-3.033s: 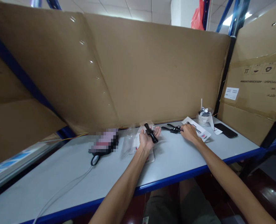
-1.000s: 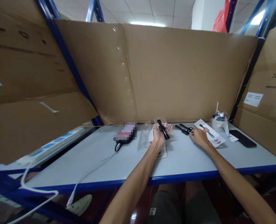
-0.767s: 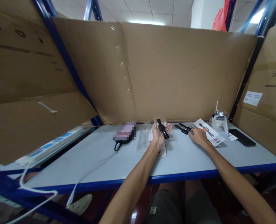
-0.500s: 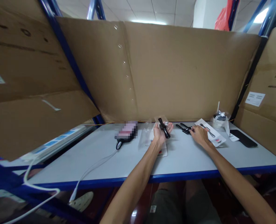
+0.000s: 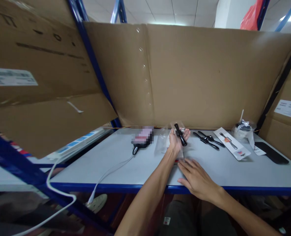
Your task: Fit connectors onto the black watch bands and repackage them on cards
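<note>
A black spokeshave (image 5: 181, 135) rests across the upturned palm of my left hand (image 5: 176, 139), with clear plastic behind it. My right hand (image 5: 197, 178) is palm down near the front of the table, its fingers stretched out and nothing held. Its fingertips reach the near edge of a white package card (image 5: 179, 154), mostly hidden under my left hand and wrist; contact is unclear. Two more black spokeshaves, one in front (image 5: 206, 141) and one behind (image 5: 211, 138), lie side by side to the right. Beyond them is a white card package (image 5: 231, 143) with a spokeshave picture.
Clear plastic bags (image 5: 161, 142) lie left of my left hand. Farther left sits a blurred phone-like device (image 5: 143, 137) with a white cable (image 5: 111, 168). At right are a plastic-wrapped cup (image 5: 243, 131) and a black flat object (image 5: 272, 153). Cardboard walls (image 5: 209, 78) surround the table.
My right hand has left the spokeshaves on the right and come left and nearer, beside my left wrist. The left hand still bears its spokeshave. The whole view has shifted.
</note>
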`<action>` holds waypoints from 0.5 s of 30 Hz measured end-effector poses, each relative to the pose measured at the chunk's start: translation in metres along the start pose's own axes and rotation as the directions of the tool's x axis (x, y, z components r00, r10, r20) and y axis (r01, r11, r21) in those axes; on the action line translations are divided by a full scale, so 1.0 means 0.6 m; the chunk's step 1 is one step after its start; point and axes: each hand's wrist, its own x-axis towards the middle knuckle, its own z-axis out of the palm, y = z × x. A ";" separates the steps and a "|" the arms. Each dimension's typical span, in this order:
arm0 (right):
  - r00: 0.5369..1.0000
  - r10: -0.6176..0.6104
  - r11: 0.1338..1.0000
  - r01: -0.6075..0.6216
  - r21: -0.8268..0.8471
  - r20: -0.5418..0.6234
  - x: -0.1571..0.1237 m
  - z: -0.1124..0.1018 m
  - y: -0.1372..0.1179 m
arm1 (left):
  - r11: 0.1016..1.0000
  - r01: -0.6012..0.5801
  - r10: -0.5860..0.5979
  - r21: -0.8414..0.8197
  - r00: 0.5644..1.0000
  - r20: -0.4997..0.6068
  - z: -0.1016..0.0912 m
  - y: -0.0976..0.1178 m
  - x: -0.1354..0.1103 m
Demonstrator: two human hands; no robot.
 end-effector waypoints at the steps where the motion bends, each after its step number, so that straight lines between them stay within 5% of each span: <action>1: 1.000 0.005 1.000 -0.005 -0.001 0.005 0.000 0.006 0.000 | 1.000 -0.002 0.002 -0.001 1.000 -0.002 0.000 0.000 0.001; 15: 0.959 0.068 0.982 -0.113 -0.153 -0.275 -0.085 0.014 -0.003 | 1.000 -0.008 0.008 0.011 1.000 -0.013 0.010 -0.011 -0.011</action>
